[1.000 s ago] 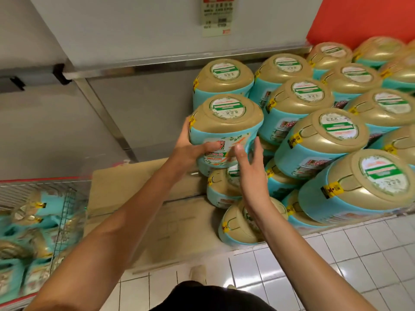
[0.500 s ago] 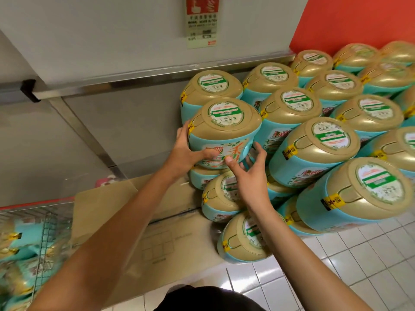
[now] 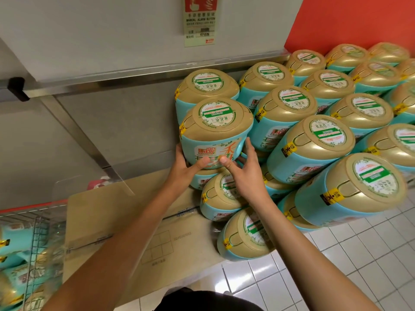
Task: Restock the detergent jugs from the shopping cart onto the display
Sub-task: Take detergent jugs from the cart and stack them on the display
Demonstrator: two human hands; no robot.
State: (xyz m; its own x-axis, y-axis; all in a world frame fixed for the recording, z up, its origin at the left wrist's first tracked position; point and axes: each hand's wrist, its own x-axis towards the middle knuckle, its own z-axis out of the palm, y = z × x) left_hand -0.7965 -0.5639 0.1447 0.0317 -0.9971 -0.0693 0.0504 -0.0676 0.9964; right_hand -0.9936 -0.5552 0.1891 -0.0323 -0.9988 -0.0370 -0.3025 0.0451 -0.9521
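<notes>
the left hand [image 3: 186, 169] and right hand [image 3: 247, 176] wrap their fingers round the detergent jug [image 3: 215, 133], atop the left end of the stacked display [image 3: 314, 151]. flattened cardboard [image 3: 125, 221] covers the white floor tiles [image 3: 336, 265]. behind are a grey wall [image 3: 112, 30] and a red wall [image 3: 359, 19]. the shopping cart [image 3: 27, 243] is at lower left.

Open passage: bare cardboard [image 3: 101, 221] at 8 o'clock of the held jug [image 3: 216, 131]; tiled floor [image 3: 336, 265] at 5 o'clock, past the stack. Obstacles: stacked jugs [image 3: 314, 149] packed close from 12 to 6 o'clock; metal ledge [image 3: 134, 75] at 11 o'clock; shopping cart [image 3: 33, 232] at 8 o'clock, beyond the cardboard.
</notes>
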